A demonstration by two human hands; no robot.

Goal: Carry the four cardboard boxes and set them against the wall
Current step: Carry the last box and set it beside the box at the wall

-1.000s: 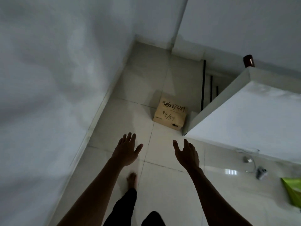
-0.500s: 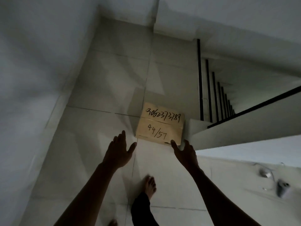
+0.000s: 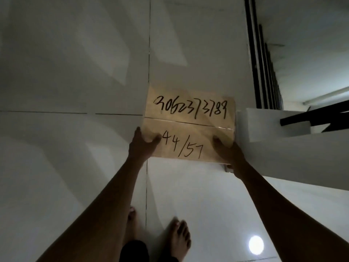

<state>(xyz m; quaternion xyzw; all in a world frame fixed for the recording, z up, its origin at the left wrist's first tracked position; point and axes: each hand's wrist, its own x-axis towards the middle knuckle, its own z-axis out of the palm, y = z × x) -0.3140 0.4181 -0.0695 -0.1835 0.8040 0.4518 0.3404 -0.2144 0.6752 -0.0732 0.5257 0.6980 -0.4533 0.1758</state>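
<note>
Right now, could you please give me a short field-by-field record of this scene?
box: cardboard box on the tiled floor, handwritten 3062373789 and 44/57 on top
left hand: left hand gripping the box's near left corner
right hand: right hand gripping its near right corner
beside box: white stair wall, right
other boxes: none in view

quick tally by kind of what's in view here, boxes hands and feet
cardboard box: 1
hands: 2, left hand and right hand, each on a near corner of the box
bare feet: 2, left foot and right foot
total: 5
</note>
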